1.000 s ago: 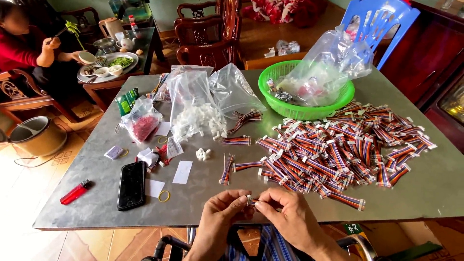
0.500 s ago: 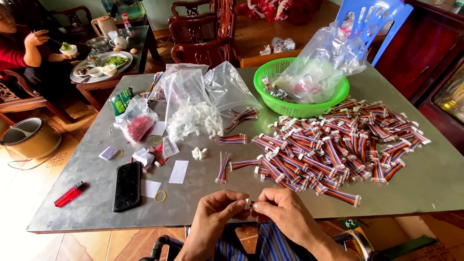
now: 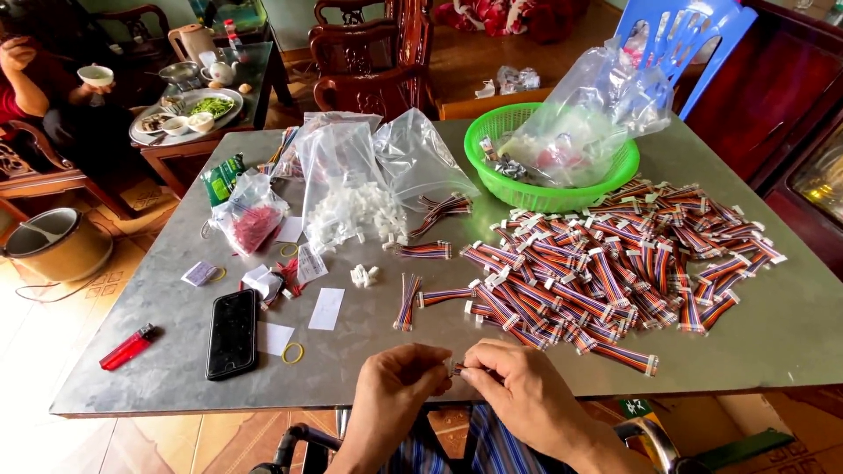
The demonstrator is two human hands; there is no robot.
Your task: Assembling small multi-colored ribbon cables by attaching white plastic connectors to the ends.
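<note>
Hands: left hand (image 3: 397, 389) and right hand (image 3: 518, 395) are joined at the table (image 3: 176, 316) edge, a small connector piece (image 3: 456, 369) pinched between them.
Beyond: a pile of striped ribbon cables (image 3: 606, 272) is spread out.

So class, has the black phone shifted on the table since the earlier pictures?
No. The black phone lies flat in the same spot, between the red lighter and the yellow rubber band, as before.

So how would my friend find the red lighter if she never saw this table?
Start at the grey metal table and go to its near left corner. There a black phone lies flat, and just left of it, by the table's edge, is the red lighter. It is the only small, bright red stick there; the phone is black and the rubber band is a yellow ring.
</note>
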